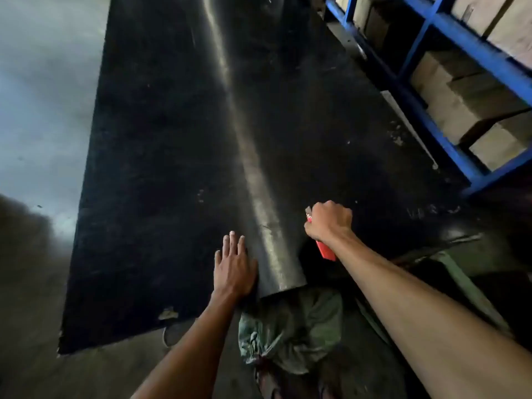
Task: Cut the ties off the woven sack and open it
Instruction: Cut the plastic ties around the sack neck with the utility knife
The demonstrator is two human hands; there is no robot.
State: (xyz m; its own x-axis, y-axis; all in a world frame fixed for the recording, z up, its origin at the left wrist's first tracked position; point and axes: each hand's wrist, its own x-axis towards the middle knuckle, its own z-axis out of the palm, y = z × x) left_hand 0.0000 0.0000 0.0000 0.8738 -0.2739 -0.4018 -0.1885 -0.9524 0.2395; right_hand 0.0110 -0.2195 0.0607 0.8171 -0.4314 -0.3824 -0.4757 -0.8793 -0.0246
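Note:
A crumpled green woven sack (290, 326) lies bunched on the floor at the near end of a long dark roll (267, 226); a knotted tie shows at its lower edge. My left hand (234, 269) rests flat, fingers apart, on the black sheet (149, 174) just left of the roll's end. My right hand (329, 220) is a closed fist over the right side of the roll, gripping a red utility knife (325, 250) whose handle sticks out below the wrist and whose blade end shows above the fist.
A blue metal rack (426, 90) holding cardboard boxes (466, 108) stands to the right. Bare grey concrete floor (37, 96) lies to the left of the black sheet. More green sack cloth (460, 283) runs under my right forearm.

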